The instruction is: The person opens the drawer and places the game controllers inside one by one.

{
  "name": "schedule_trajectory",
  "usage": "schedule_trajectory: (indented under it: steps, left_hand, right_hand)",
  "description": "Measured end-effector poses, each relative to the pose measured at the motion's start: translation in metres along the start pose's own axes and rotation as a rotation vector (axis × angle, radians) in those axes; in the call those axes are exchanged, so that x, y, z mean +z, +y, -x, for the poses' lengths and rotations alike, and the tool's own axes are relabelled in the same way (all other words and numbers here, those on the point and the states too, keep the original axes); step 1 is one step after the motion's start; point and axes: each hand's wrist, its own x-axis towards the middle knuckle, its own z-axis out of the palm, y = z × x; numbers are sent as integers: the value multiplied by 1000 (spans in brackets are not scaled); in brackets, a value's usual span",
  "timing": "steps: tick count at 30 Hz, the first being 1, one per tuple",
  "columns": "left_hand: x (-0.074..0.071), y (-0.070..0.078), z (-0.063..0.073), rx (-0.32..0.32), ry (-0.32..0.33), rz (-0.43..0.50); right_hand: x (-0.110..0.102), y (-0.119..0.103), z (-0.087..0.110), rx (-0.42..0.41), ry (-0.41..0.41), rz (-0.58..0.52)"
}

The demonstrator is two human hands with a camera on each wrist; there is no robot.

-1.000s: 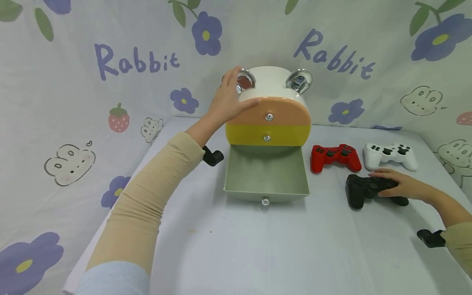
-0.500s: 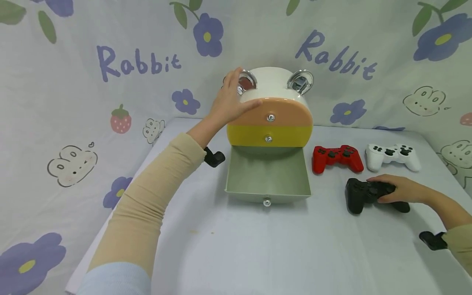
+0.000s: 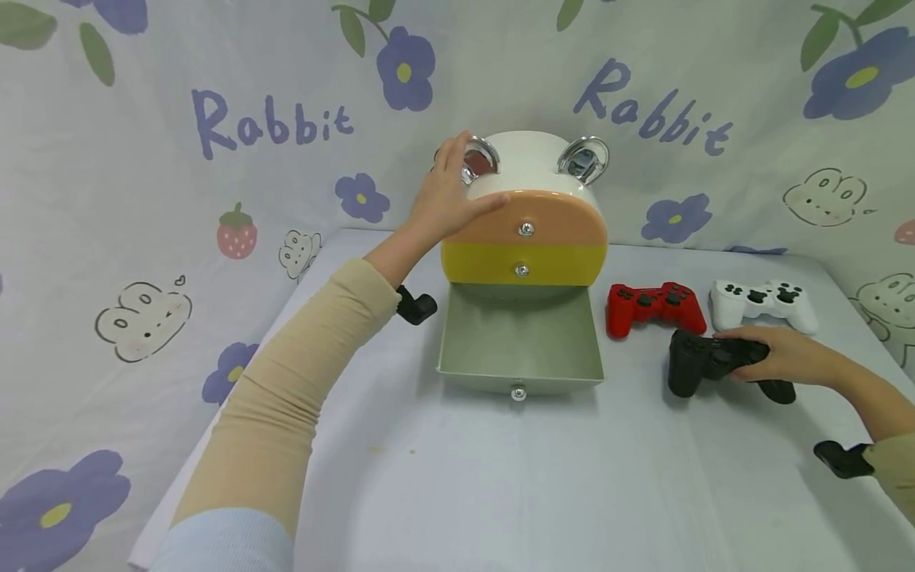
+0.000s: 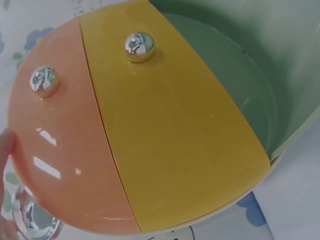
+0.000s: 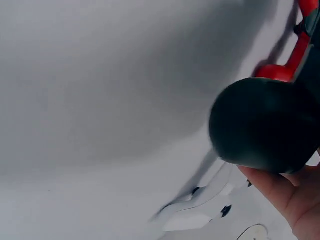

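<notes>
My left hand rests on the upper left of a small rounded drawer cabinet, beside its left chrome ear. Its fingers are extended, with the thumb along the orange top drawer. The yellow middle drawer is closed, while the green bottom drawer is pulled out with nothing in it. At the right, my right hand grips a black game controller across its middle, thumb on the near side. The right wrist view shows one controller grip close up, above the tablecloth.
Beyond the black controller lie a red controller and a white controller on the white tablecloth. A patterned cloth backdrop stands behind the cabinet.
The black controller tilted and shifted slightly toward me, then rose a little in my right hand over the last half second. My left hand stays on the cabinet.
</notes>
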Motion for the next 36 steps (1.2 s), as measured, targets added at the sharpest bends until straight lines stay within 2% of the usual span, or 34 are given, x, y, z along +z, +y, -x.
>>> schedule_trajectory:
  steps: [6, 10, 27, 36]
  left_hand:
    - [0, 2, 1, -5, -3, 5]
    - [-1, 2, 1, 3, 1, 6]
    - [1, 0, 1, 3, 1, 9]
    - [1, 0, -1, 9, 10, -2]
  right_hand:
    - [-15, -24, -9, 74, 41, 74]
    - [-27, -40, -15, 101, 53, 80]
    - [-56, -94, -33, 111, 101, 75]
    - [-63, -131, -49, 102, 76, 61]
